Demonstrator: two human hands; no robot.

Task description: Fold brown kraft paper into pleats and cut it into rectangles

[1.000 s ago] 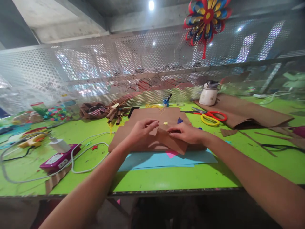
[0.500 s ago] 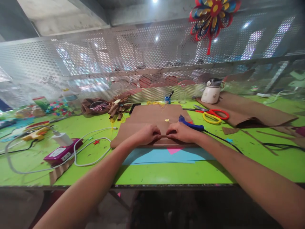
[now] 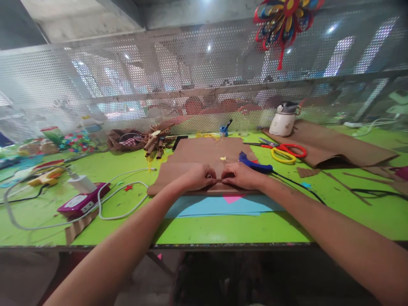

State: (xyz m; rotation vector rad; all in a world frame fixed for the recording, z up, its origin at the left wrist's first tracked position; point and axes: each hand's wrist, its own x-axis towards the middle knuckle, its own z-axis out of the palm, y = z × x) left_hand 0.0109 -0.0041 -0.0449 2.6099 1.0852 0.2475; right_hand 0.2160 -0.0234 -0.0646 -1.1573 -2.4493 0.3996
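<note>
A person's left hand (image 3: 200,177) and right hand (image 3: 239,176), both pinched narrow, grip a slim piece of brown paper (image 3: 219,180) over a larger brown sheet (image 3: 204,151) at the near middle of a green counter (image 3: 232,229), a blue glue gun (image 3: 259,165) just right.

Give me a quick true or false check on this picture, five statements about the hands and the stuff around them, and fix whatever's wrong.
1. The left hand and right hand both grip a narrow piece of brown paper. True.
2. The right hand holds the blue glue gun. False: the glue gun lies beside that hand, not in it.
3. A pink scrap lies on the light blue paper. True.
4. The white flask lies on its side. False: it stands upright.
5. The purple power strip lies to the left of the left hand. True.
</note>
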